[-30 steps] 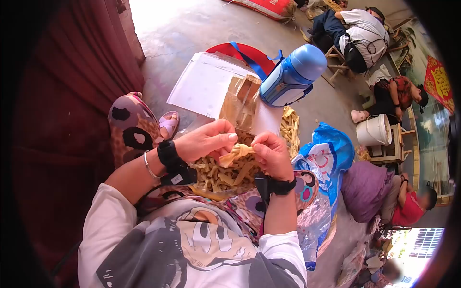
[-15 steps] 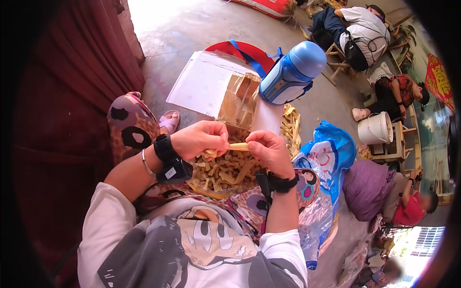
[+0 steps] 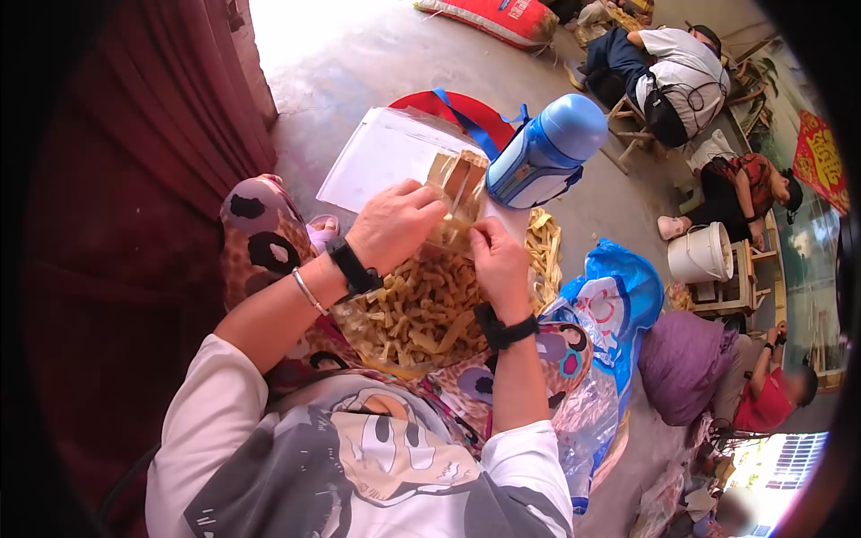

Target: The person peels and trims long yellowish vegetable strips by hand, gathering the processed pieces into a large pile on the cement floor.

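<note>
The left hand and right hand, fingers narrowed, pinch between them a pale strip, at one o'clock from the heaped yellowish pieces, which looks light, pliant and tearable, likely best held gently near its ends.

We have a grey concrete floor around us, a red sack lying on it at the far edge and a purple bundle to our right. Nearer in, our white board overlaps a red round surface and carries a blue bottle and some brown taped cardboard. By our patterned lap lies a heap of yellowish strips; its support we cannot make out
</note>
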The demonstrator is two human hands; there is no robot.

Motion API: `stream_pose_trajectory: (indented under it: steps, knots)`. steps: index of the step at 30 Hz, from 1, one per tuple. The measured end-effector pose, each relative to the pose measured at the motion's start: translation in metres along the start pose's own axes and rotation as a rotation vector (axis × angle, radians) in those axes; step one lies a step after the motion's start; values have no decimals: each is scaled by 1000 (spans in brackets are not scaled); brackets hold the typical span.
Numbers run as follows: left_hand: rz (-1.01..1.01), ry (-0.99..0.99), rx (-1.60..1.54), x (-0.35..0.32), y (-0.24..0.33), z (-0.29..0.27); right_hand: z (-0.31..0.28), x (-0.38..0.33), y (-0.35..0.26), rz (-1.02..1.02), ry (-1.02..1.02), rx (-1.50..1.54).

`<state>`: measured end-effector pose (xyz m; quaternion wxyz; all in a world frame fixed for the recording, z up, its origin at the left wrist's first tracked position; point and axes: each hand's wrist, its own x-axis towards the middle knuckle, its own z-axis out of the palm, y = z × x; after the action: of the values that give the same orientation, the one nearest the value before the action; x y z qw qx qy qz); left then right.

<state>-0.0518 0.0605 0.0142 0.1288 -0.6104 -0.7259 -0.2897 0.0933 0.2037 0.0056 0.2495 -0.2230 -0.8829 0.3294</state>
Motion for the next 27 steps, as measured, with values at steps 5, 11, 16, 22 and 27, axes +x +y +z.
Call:
stream_pose_trajectory:
  steps: [5, 11, 16, 22, 27]
  knots:
    - [-30, 0, -54, -13, 3, -13, -13, -13, 21, 306, -117, 317]
    - [154, 51, -226, -15, 27, -24, -20, -31, -31, 468, -515, 1047]
    - [-147, 65, -152, -19, -1, -38, -38, -27, -13, 538, -766, 975]
    - [-349, -681, -1039, -31, 27, -32, -24, -30, -25, 289, -563, 850]
    - [-666, -368, -1372, -20, 18, -35, -5, -35, -26, 280, -413, 845]
